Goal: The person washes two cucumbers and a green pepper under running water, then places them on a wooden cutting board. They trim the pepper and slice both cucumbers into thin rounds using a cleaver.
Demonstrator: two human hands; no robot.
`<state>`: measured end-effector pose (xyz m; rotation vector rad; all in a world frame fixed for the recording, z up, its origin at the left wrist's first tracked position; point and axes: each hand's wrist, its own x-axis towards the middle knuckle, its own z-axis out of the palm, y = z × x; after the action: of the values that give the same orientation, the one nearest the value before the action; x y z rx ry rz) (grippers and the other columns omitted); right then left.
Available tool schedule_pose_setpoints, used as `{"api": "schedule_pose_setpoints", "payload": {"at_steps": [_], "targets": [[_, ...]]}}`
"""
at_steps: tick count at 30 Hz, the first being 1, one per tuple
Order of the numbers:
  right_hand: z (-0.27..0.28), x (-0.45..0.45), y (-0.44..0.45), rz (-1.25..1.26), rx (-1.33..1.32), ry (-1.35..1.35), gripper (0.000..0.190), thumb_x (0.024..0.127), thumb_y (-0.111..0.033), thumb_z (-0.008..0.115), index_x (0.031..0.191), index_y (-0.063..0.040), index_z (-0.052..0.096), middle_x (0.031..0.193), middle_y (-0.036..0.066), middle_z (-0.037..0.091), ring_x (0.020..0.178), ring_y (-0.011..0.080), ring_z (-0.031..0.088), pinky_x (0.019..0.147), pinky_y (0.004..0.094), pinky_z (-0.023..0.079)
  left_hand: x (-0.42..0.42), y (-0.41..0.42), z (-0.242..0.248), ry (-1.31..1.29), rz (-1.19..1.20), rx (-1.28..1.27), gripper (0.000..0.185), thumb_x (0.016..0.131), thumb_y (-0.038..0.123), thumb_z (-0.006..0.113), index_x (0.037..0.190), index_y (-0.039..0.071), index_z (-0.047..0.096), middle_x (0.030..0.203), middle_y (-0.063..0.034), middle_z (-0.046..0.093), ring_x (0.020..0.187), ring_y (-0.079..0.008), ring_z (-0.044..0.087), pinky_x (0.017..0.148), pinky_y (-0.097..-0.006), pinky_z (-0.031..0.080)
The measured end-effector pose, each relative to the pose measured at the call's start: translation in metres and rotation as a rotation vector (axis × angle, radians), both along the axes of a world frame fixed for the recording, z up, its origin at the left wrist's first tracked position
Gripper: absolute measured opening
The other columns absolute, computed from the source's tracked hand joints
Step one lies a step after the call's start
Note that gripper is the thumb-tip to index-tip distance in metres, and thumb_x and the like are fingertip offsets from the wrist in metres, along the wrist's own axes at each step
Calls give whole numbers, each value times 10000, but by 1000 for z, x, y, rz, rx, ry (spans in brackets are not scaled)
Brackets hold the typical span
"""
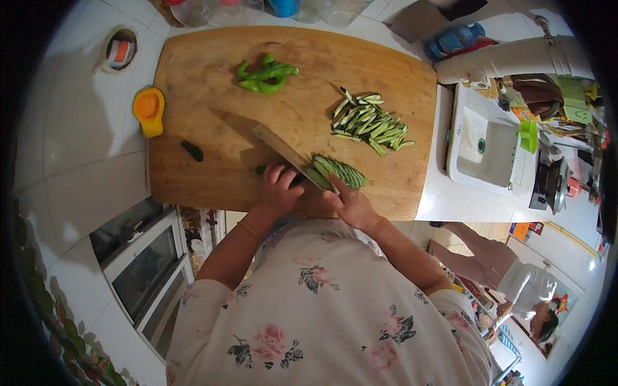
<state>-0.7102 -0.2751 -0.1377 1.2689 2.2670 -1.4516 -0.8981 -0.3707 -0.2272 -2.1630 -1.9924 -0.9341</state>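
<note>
My right hand (354,205) grips a wide-bladed kitchen knife (285,150), its blade slanting up and left over the wooden board (207,101). Beside the blade, my left hand (280,190) presses on a dark green cucumber (260,169), mostly hidden under the fingers. Thin overlapping cucumber slices (343,171) fan out on the blade's right side. Farther right lies a pile of cut cucumber strips (372,123). Green peppers (265,75) rest near the board's far side. A short dark end piece (192,150) lies at the left.
A cut orange squash (148,112) stands against the board's left edge. Jars and cups (309,10) line the far edge. Right of the board are a white sink (483,140) and a stove (550,183). Another person (507,275) is at the lower right, away from the board.
</note>
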Motion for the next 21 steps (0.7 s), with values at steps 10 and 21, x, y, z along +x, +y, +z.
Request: {"api": "schedule_pose_setpoints", "payload": {"at_steps": [10,21], "targets": [[65,30,-9,89,-97,-87,469,932,-442,445,1215,-71,493,814,192,651,761,403,625,694,473,489,0,-1,7,3,6,-10,116,652,266,674,768,270,682,1029,-17,598,1027,-257,495,905,-478,397],[-7,-1,-4,23,22,62,503,937,-445,445,1219,-34,505,753,194,626,756,384,619,708,423,480,0,2,0,5,-3,40,104,656,233,650,756,258,665,1016,-20,592,996,-261,511,896,-476,410]]}}
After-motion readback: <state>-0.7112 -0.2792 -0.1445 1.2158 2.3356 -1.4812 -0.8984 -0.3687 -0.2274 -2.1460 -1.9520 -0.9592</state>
